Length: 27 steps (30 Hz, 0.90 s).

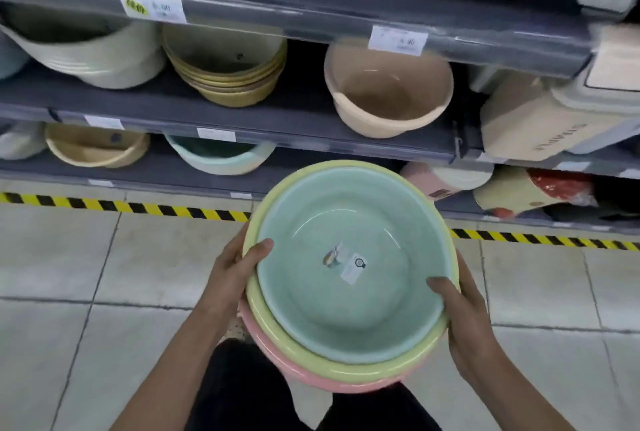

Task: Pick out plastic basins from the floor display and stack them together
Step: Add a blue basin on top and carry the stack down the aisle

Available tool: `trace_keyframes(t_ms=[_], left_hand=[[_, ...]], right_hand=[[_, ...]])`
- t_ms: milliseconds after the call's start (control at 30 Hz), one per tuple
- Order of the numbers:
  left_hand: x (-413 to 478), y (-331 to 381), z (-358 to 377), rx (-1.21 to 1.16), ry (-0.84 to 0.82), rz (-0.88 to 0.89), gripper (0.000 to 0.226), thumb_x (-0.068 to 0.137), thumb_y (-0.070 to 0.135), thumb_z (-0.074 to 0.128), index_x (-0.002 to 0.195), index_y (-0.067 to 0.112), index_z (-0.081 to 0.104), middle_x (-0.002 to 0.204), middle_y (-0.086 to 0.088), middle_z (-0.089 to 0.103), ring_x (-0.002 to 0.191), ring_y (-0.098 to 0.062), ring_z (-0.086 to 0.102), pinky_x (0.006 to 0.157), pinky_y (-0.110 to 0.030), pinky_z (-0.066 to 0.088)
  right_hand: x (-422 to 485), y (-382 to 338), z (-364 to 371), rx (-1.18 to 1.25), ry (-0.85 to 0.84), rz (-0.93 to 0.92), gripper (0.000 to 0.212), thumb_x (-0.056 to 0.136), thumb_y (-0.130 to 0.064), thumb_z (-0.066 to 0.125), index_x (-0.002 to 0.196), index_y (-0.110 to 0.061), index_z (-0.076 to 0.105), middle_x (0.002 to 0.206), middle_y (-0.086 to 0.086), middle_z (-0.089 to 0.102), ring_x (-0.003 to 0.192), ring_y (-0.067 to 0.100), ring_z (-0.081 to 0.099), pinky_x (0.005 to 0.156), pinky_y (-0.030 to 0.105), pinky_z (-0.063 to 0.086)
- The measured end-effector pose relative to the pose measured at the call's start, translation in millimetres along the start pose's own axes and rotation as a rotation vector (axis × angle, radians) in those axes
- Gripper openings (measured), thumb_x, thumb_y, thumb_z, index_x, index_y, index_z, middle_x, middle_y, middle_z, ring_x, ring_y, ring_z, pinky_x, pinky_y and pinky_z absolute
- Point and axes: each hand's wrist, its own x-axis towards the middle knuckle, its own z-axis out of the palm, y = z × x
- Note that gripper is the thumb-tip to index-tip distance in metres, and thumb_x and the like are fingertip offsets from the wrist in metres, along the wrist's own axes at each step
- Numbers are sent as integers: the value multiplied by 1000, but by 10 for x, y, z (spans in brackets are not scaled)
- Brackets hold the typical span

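A stack of three nested plastic basins is held in front of me above the tiled floor. The teal basin [349, 295] sits on top, with small labels stuck inside its bottom. Under it lies a yellow-green basin [367, 366], and under that a pink basin [346, 385]. My left hand [239, 275] grips the stack's left rim, thumb hooked over the teal edge. My right hand [464, 320] grips the right rim, thumb inside the teal basin.
Grey shop shelves [277, 121] stand ahead with more basins: a cream stack [104, 56], yellow stacks [225, 77], a beige tub [388, 91], a teal one [218, 157]. Boxes and bins [554, 119] fill the right. Black-yellow tape [121, 205] lines the floor.
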Motion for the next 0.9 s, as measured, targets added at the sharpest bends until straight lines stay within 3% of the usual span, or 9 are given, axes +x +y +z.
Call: trace_keyframes(t_ms=[300,467,600,733,900], left_hand=[[1195,-910,51,-83,91,-78,51,76,33,77,124,43,64,117,4,73,105,-23,71,92,-47,54],[2060,-1427,-25,-79,97,-92,46,82,24,72,124,40,65,115,3,74,103,-22,72,89,-43,55],[2840,-1856,-128,-28,77,-82,57,71,34,76,126,42,63,119,4,72,107,-22,70,97,-49,52],[3620,-2278,-179,-7,84,-36,61,67,39,79,126,35,65,124,2,70,112,-24,68,101,-50,48],[4394,-2732,-134,-12,106,46,34,88,21,66,121,27,69,118,0,73,110,-22,69,97,-42,51]], right_hand=[[1402,813,53,-52,-19,95,54,88,0,53,122,-41,63,114,-2,71,106,26,66,90,48,54],[2236,1452,200,-42,8,128,54,89,2,50,119,-41,65,111,0,72,101,25,68,84,47,55],[2961,2004,326,-25,13,120,55,89,2,50,121,-39,64,113,0,72,101,25,68,81,47,56],[3752,2538,410,25,31,93,55,88,5,50,124,-34,64,117,1,71,99,22,69,71,36,58],[4642,2965,475,47,7,9,52,86,2,50,122,-32,65,120,3,69,107,28,66,84,43,56]])
